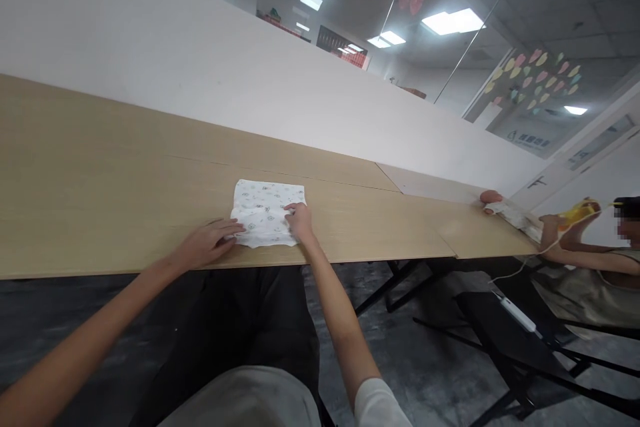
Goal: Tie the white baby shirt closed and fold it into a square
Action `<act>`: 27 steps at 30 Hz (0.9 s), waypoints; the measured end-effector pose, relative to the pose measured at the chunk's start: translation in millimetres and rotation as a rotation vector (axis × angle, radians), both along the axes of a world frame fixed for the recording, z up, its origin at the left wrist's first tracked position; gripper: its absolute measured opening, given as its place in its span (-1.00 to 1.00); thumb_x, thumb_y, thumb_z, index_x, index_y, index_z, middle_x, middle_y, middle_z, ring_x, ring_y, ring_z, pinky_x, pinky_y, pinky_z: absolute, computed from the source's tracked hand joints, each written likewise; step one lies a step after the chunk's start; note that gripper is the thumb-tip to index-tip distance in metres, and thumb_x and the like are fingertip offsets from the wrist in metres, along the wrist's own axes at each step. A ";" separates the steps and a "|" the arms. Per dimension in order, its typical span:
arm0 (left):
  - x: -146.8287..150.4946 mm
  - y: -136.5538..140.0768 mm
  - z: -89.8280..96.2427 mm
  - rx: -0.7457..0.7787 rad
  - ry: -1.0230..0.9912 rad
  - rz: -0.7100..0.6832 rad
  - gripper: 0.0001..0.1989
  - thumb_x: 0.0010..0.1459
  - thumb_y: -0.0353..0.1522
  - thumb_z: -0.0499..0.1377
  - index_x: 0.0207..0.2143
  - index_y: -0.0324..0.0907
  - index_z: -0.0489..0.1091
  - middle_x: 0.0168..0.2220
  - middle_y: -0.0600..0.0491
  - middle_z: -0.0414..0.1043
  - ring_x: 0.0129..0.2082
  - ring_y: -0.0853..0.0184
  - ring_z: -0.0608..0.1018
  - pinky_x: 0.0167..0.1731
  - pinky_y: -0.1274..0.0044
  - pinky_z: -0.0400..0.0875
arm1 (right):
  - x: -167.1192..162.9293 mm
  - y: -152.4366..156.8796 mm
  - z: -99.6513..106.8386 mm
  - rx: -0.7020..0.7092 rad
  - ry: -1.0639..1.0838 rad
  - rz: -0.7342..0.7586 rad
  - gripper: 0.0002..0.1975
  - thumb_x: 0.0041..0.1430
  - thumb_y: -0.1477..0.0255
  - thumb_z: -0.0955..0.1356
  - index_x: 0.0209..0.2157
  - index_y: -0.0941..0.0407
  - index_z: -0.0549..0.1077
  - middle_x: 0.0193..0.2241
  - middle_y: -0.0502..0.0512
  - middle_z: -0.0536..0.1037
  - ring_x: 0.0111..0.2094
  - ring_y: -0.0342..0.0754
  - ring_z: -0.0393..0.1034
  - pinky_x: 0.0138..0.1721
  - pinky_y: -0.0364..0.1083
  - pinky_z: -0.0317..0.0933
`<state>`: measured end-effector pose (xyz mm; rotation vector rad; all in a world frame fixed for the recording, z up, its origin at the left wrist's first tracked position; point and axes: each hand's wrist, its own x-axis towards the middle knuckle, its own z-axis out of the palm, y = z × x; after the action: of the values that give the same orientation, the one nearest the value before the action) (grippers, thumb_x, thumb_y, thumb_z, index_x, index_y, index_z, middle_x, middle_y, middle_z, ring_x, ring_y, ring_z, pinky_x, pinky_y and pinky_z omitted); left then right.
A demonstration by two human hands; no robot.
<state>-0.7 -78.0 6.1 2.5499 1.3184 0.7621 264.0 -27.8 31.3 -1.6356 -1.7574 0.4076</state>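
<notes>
A white cloth (pixel 267 200) with a small printed pattern lies spread on the wooden table in front of me, with creases across its lower part. My left hand (pixel 210 242) rests at the cloth's lower left edge, fingers stretched out and fingertips on the fabric. On the right side of the cloth, my right hand (pixel 300 221) touches the fabric; its index finger and thumb point left and look slightly apart, while the other fingers are bent and partly hidden.
The long table (pixel 125 193) runs along a white wall (pixel 200 80) with glass above. At the far right a co-worker (pixel 600 267) handles a yellow object (pixel 577 213) with a cord. A brownish round object (pixel 491 197) lies near there. A black folding chair (pixel 515 333) carries a white power strip (pixel 517 313).
</notes>
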 end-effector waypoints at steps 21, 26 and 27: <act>-14.5 -3.6 11.7 0.053 0.074 -0.013 -0.34 0.27 0.04 -0.21 -0.17 -0.12 0.56 -0.12 -0.13 0.57 -0.09 0.09 0.55 -0.02 0.28 0.38 | 77.7 -73.8 3.0 0.084 0.007 0.309 -0.76 0.17 0.63 0.34 -0.22 0.11 0.61 -0.10 0.18 0.55 -0.04 -0.04 0.44 0.07 -0.04 0.25; -16.0 -21.5 36.2 0.055 -0.099 -0.012 -0.42 0.29 0.03 -0.14 -0.10 -0.15 0.50 -0.08 -0.09 0.53 -0.07 0.16 0.51 0.00 0.36 0.35 | 86.0 -83.9 26.1 0.060 0.195 0.337 -0.80 0.20 0.52 0.32 -0.24 0.12 0.60 -0.16 0.14 0.61 -0.11 -0.05 0.47 -0.02 -0.08 0.29; -15.3 -21.1 43.4 0.036 -0.146 -0.004 -0.43 0.28 0.03 -0.13 -0.08 -0.15 0.48 -0.06 -0.08 0.52 -0.06 0.17 0.50 0.01 0.37 0.34 | 85.7 -81.5 31.6 0.039 0.220 0.322 -0.80 0.20 0.49 0.33 -0.24 0.12 0.60 -0.21 0.13 0.63 -0.15 -0.05 0.48 -0.06 -0.09 0.31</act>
<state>-16.0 -99.2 49.5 2.4689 1.2647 0.9597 349.7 -109.3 62.9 -1.2288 -1.8472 0.6702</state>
